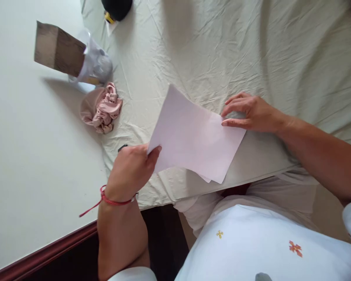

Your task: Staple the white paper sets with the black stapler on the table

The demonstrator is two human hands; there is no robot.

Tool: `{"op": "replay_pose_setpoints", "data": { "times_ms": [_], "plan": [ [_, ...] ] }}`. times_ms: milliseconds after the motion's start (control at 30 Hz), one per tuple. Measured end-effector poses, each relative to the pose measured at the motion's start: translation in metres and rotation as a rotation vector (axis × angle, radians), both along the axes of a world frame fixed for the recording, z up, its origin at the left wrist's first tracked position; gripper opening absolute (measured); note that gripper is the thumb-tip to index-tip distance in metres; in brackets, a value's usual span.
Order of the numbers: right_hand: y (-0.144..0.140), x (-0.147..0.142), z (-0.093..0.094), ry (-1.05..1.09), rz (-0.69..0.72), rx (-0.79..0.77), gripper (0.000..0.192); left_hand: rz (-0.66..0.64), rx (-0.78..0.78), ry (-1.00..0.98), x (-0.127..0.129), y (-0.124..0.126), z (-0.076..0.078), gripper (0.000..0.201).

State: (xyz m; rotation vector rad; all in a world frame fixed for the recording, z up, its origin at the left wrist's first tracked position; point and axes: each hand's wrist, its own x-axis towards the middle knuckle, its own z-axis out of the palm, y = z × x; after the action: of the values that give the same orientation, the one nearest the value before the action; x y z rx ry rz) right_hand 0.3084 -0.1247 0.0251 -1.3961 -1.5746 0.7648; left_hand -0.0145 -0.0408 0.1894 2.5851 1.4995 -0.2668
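A few sheets of white paper [190, 136], one slightly offset from another at the lower edge, span the space between my hands and curve in the middle. My left hand [131, 168] grips their left edge, thumb on top and the other fingers hidden beneath. At the right edge, my right hand [248, 113] has its thumb on the paper and its fingertips close by at the border, pinching it lightly. A small dark object [123, 147] shows just behind my left knuckles; its kind cannot be made out.
A pale green cloth [193, 47] with wrinkles covers the table. Along the white wall [23, 156] stand a clear plastic container [98, 64], a brown box [60, 48] and a bunched pink cloth item [102, 107]. A black rounded object [117, 8] lies at the far edge.
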Motion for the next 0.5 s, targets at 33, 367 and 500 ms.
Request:
{"op": "replay_pose_setpoints", "data": {
  "times_ms": [33, 367, 500],
  "plan": [
    [0.001, 0.000, -0.001, 0.003, -0.045, 0.002, 0.047, 0.039, -0.026, -0.099, -0.007, -0.001, 0.000, 0.053],
    [-0.001, 0.017, 0.006, 0.815, -0.082, -0.234, 0.056, 0.381, -0.270, -1.325, -0.008, 0.009, -0.125, 0.047],
    [-0.004, 0.019, 0.007, 0.747, -0.112, -0.343, 0.052, 0.385, -0.325, -1.424, 0.002, 0.025, -0.172, 0.051]
  ]
}}
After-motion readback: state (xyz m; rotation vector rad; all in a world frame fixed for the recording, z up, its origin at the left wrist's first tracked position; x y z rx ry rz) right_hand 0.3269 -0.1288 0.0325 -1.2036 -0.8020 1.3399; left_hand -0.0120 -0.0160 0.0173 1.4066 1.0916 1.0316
